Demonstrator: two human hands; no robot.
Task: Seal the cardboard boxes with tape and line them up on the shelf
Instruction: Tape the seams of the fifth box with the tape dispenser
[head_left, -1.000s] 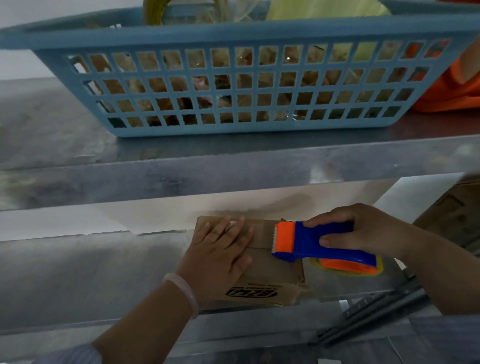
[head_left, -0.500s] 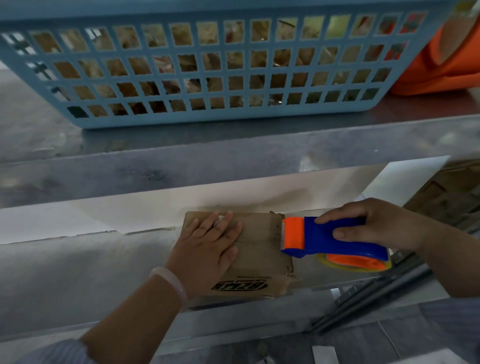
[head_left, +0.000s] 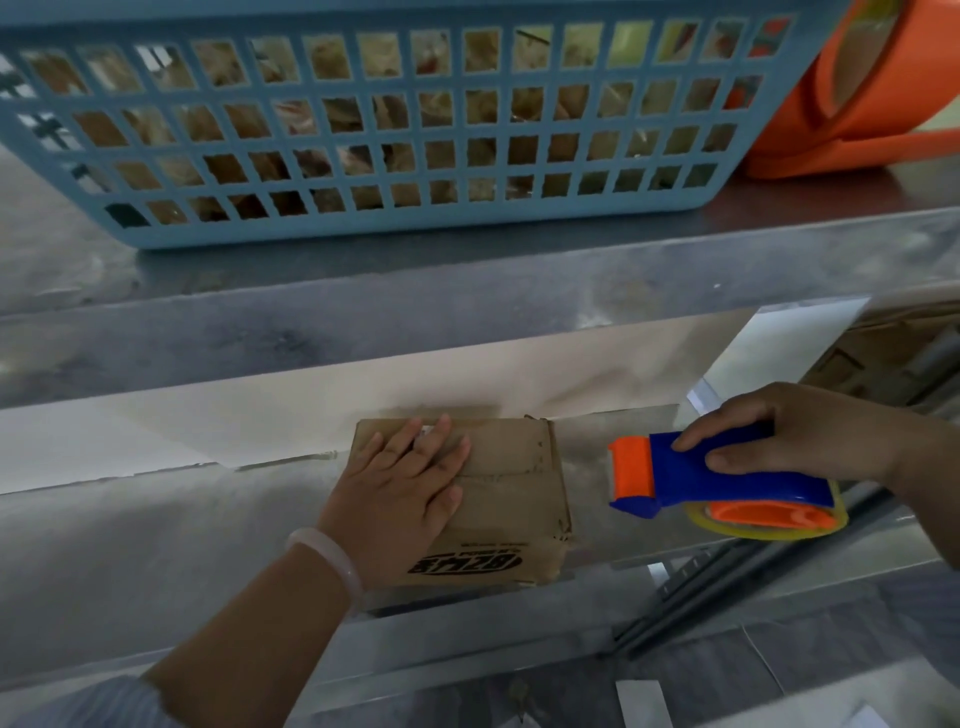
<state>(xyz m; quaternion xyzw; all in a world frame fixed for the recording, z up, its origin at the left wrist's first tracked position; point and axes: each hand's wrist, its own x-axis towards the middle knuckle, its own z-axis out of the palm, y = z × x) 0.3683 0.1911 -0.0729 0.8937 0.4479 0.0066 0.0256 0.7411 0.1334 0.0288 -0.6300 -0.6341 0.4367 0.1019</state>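
The left hand's fingers (head_left: 439, 441) lie straight and slightly spread, the left hand (head_left: 400, 488) pressing palm-down on the top of the cardboard box (head_left: 511, 467); a pale smooth bracelet (head_left: 332, 558) circles the wrist. The right hand's fingers (head_left: 698, 439) curl over the blue plastic handle of the tape dispenser (head_left: 701, 480), thumb on its near side, so the right hand (head_left: 795, 431) grips it firmly. The dispenser's long axis runs left to right, its orange cutter head pointing left at the box but apart from the box's right edge; a roll of clear yellowish tape (head_left: 831, 525) sits on an orange hub beneath. The box is squat, matte brown, crumpled along its right corners, its flap seam running left to right and a black logo on its near face. It rests on the dull metal lower shelf (head_left: 156, 545), by the near edge. On the upper shelf (head_left: 467, 291) stands a blue plastic lattice basket (head_left: 363, 228).
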